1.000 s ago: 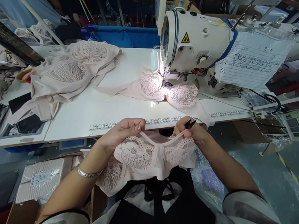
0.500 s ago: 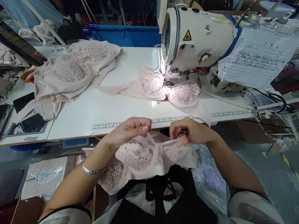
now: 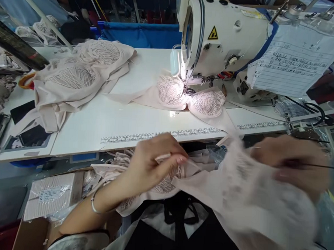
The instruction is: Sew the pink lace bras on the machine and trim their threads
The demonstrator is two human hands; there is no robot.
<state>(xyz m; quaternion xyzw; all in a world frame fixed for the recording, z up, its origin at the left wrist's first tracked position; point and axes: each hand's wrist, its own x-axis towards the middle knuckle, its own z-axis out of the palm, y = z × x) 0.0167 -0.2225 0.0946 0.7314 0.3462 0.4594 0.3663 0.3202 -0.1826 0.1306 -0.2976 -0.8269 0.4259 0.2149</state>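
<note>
Right grip (image 3: 298, 164), pink bra (image 3: 263, 203) blurred; co-worker (image 3: 28, 3) cut off.

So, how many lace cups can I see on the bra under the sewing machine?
2: the brightly lit left cup, and the right cup beside it. Neither is fully hidden.

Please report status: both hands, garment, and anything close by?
Right hand gripping pale pink lace bra, both blurred. Left hand curled, grip unclear. Nearby: similar pale pink bra at white, rounded sewing machine.
</note>
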